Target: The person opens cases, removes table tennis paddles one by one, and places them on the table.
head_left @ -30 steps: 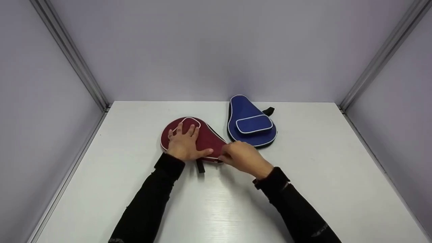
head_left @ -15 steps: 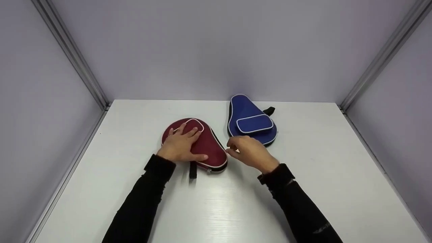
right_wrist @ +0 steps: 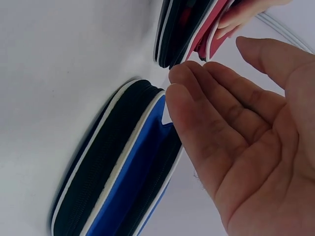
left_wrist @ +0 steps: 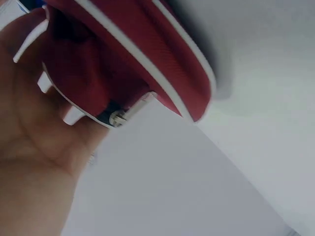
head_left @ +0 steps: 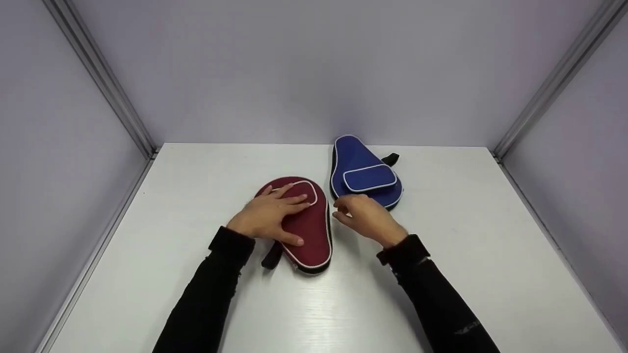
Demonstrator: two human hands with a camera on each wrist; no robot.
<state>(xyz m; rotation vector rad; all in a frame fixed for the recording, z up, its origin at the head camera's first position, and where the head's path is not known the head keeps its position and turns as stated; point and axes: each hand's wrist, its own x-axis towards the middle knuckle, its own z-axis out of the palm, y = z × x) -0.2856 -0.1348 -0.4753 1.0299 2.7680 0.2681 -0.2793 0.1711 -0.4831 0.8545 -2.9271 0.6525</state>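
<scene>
A dark red table tennis bat case (head_left: 309, 240) with white piping lies flat on the white table, its narrow end toward me. My left hand (head_left: 267, 215) rests on its broad end, fingers spread over the front pocket. In the left wrist view a small zip pull (left_wrist: 117, 118) shows at the pocket's edge, beside the hand. My right hand (head_left: 368, 218) is just right of the red case, apart from it. The right wrist view shows its fingers (right_wrist: 216, 132) loosely bent, with nothing held. Behind that hand lies a blue bat case (head_left: 355, 152).
A black strap (head_left: 273, 256) sticks out left of the red case. Another black strap (head_left: 391, 160) extends from the blue case's right side. Pale panels stand behind the table (head_left: 471, 274) and along both sides, with grey metal posts (head_left: 105, 83) at the corners.
The red case has turned so its narrow end swings from the right to point toward me. My right hand has come off that end. The blue case has stayed put.
</scene>
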